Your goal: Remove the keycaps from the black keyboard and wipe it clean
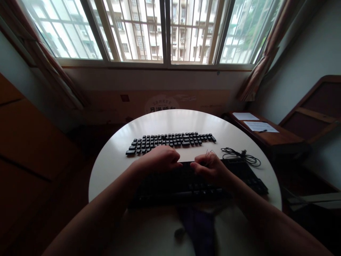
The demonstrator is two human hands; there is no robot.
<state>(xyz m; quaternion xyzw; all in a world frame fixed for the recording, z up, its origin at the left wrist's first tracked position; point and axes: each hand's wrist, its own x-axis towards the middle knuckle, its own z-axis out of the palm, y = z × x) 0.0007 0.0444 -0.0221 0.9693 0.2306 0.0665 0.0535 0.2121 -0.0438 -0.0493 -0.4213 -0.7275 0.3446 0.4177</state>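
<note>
A black keyboard (170,197) lies in front of me with many of its keys off. Above its back edge, my left hand (166,158) is curled closed; anything inside it is hidden. My right hand (209,166) is closed too, to the right and a small gap away. Thin wire loops of what looks like a keycap puller (209,153) stick up from it. Behind both hands, loose black keycaps (170,140) are laid out in keyboard order on the white round table (114,170).
A coiled black cable (241,155) lies at the table's right. Near the front is a dark purple cloth (199,227), with a small dark blurred object (179,233) beside it. A wooden chair (271,133) holding papers and a pen stands at the right.
</note>
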